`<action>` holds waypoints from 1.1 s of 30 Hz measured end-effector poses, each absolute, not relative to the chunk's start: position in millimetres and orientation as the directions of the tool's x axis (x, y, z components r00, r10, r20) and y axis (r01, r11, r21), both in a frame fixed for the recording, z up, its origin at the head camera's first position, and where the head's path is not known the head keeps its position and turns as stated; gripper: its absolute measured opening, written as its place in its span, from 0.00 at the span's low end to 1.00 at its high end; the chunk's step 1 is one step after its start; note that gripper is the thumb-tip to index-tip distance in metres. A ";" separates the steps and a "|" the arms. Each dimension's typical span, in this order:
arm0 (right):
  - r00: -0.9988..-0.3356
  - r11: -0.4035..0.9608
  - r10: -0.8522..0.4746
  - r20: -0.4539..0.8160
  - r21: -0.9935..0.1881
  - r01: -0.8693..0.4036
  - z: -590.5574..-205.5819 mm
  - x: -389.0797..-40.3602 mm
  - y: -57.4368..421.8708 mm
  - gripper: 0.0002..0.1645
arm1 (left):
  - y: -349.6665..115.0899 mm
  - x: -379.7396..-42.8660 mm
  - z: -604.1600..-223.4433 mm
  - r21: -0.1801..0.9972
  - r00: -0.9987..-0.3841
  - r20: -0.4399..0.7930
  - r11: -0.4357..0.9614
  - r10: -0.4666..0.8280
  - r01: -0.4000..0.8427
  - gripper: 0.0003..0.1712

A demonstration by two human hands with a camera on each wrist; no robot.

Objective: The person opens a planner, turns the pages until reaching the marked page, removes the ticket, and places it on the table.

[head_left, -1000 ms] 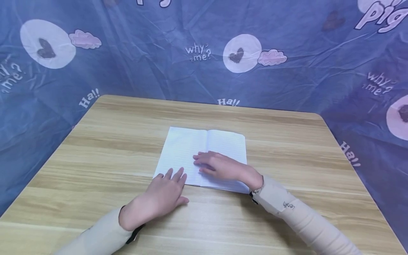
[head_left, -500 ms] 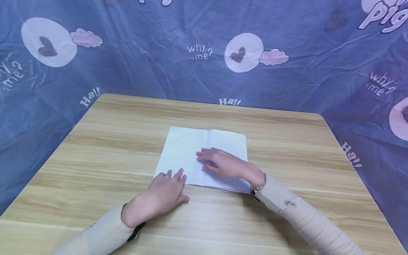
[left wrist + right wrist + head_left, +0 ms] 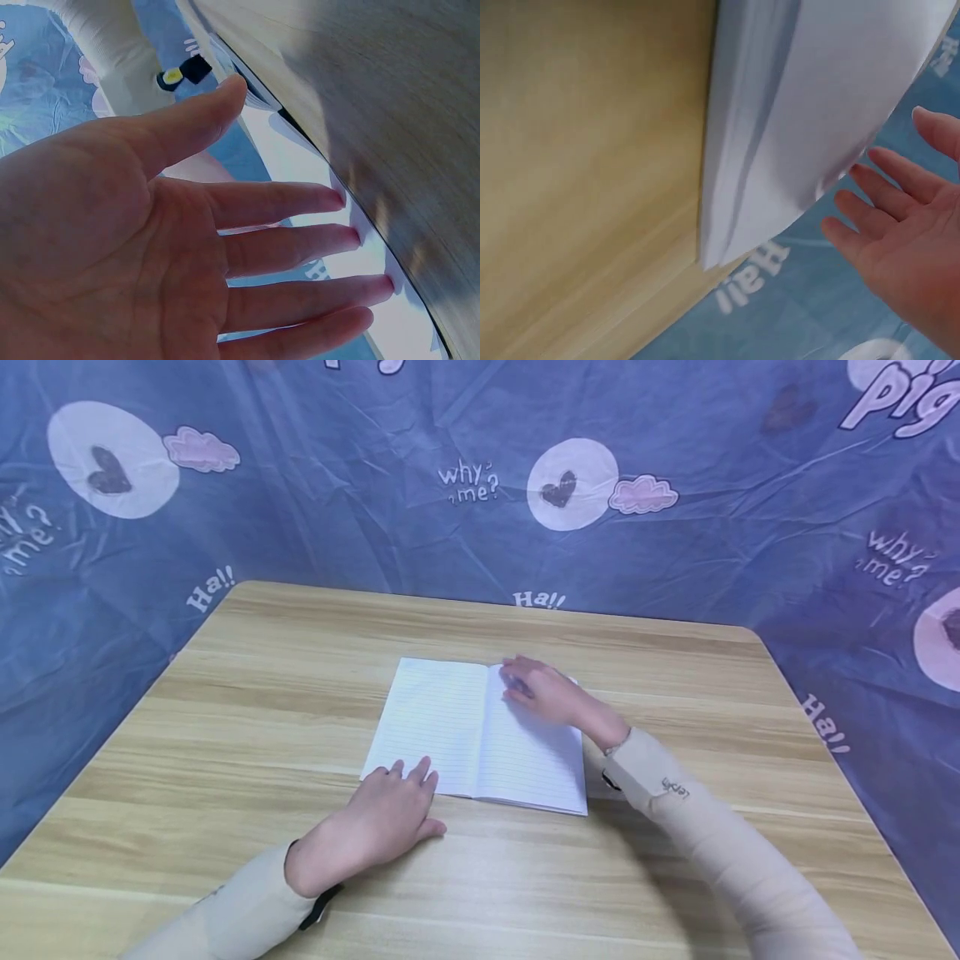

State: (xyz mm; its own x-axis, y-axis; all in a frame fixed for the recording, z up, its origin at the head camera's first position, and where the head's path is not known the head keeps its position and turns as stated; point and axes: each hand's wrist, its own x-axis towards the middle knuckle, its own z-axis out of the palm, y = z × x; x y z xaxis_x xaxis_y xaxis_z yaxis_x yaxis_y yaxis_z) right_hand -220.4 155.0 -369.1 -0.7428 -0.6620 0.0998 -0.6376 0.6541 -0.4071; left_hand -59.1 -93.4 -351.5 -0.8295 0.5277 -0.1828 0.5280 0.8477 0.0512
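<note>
An open lined notebook (image 3: 442,718) lies flat on the wooden table (image 3: 262,693), its blank ruled pages facing up. At the near edge of the left page rests my left hand (image 3: 390,818); in the left wrist view its fingers are straight, with fingertips (image 3: 375,289) on the paper. My right hand (image 3: 551,693) is over the upper part of the right page, close to the spine. Seen from the right wrist, that hand (image 3: 911,232) has loosely extended fingers by the page surface and grips nothing. It hides the page's top corner area.
A blue printed cloth (image 3: 337,510) hangs behind the table and along both sides. The table's far edge runs beyond the notebook. Beige sleeves (image 3: 720,835) cover both forearms.
My right hand has moved up the notebook, away from me and slightly right, uncovering the lower spine and right page. The left hand stays in place.
</note>
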 end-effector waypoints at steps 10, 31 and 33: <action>-0.823 0.727 -0.568 0.002 -0.468 -0.503 -369.1 -246.4 167.2 0.25 | -93.2 -59.8 -350.9 0.073 -0.831 -0.178 0.850 0.526 0.522 0.38; -0.872 0.750 -0.489 -0.010 -0.515 -0.414 -352.1 -246.0 189.6 0.18 | -92.1 -59.4 -351.0 0.065 -0.835 -0.173 0.852 0.523 0.520 0.38; -0.882 0.750 -0.472 -0.012 -0.530 -0.395 -350.9 -246.4 195.7 0.16 | -92.2 -59.1 -351.1 0.063 -0.836 -0.174 0.853 0.521 0.518 0.38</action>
